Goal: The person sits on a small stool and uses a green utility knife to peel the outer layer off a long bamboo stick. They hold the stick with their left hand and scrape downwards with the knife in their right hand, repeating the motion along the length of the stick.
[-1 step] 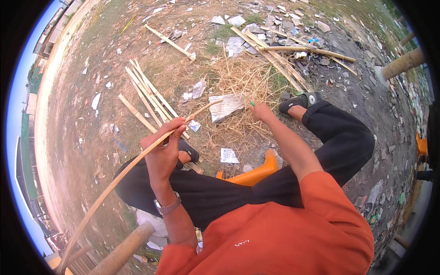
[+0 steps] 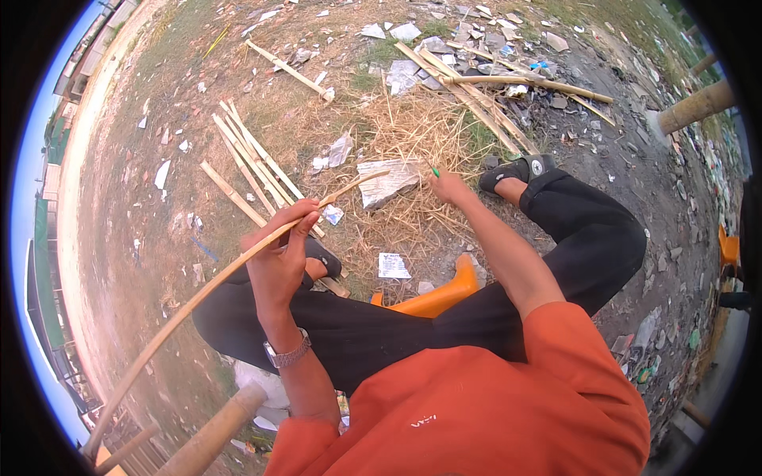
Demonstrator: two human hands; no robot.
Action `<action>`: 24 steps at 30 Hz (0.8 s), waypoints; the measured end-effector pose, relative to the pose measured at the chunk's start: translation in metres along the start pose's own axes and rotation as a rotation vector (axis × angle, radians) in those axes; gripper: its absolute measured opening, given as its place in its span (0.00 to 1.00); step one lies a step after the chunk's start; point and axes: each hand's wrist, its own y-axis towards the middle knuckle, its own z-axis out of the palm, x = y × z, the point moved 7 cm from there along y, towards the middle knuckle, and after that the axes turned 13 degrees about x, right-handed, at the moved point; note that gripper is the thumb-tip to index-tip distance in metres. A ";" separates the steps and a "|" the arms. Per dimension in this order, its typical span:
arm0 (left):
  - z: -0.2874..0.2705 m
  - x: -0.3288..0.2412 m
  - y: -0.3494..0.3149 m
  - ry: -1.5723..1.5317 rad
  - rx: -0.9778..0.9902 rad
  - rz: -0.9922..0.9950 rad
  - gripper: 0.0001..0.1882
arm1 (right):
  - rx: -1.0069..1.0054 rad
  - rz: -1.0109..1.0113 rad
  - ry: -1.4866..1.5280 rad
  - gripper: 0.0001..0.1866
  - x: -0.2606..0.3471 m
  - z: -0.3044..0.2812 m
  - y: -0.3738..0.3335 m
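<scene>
My left hand (image 2: 279,238) is closed around a long, thin bamboo strip (image 2: 184,311). The strip runs from the lower left, up through my fingers, and its narrow end points right toward my other hand. Over the straw, my right hand (image 2: 450,189) grips a small green-handled tool (image 2: 435,171); its working end is too thin to make out. The tool and the strip's tip are a short gap apart. Below them a pale, flat slab (image 2: 387,186) lies on the straw shavings (image 2: 421,127).
Several split bamboo pieces (image 2: 250,159) lie beyond my left foot, and longer bamboo lengths (image 2: 476,103) lie at the far right. An orange plastic piece (image 2: 436,300) sits between my legs. A bamboo post (image 2: 698,109) stands at right. Rubble and litter cover the ground.
The view has shifted slightly. The bamboo strip's tip has moved a little to the right, nearer my right hand; both grips look the same.
</scene>
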 end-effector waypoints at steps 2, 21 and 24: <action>0.012 0.006 0.006 -0.009 0.064 -0.087 0.06 | 0.007 -0.056 0.062 0.22 0.035 -0.020 -0.043; 0.017 -0.004 0.007 0.023 0.093 -0.018 0.06 | -0.133 -0.574 0.345 0.14 0.171 -0.015 -0.190; 0.018 -0.004 0.006 0.084 0.119 0.016 0.06 | -0.109 -0.512 0.211 0.13 0.168 -0.005 -0.194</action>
